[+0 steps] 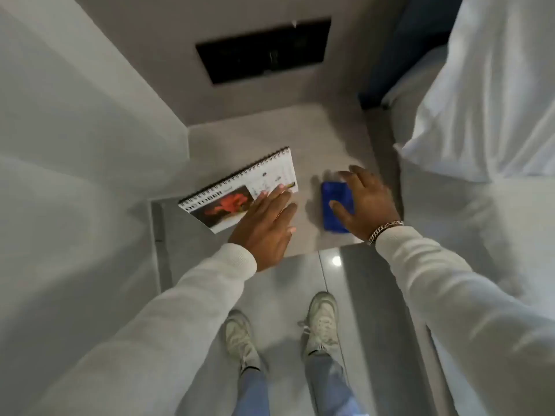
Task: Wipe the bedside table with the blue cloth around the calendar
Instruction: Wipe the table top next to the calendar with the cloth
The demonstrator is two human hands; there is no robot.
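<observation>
A spiral-bound calendar (240,189) with a red flower picture and the word OCTOBER lies flat on the left part of the grey bedside table (324,139), its near-left corner past the table edge. My left hand (264,226) rests flat on the calendar's near right corner, fingers stretched out. To its right lies a folded blue cloth (333,202) near the table's front edge. My right hand (363,202) presses down on the cloth, fingers spread over its right side. The cloth's right edge is hidden under that hand.
A bed with white sheets and a pillow (480,94) borders the table on the right. A white wall (75,115) stands to the left. A dark rectangular panel (264,49) sits on the wall behind. Below are the glossy tiled floor (285,283) and my shoes.
</observation>
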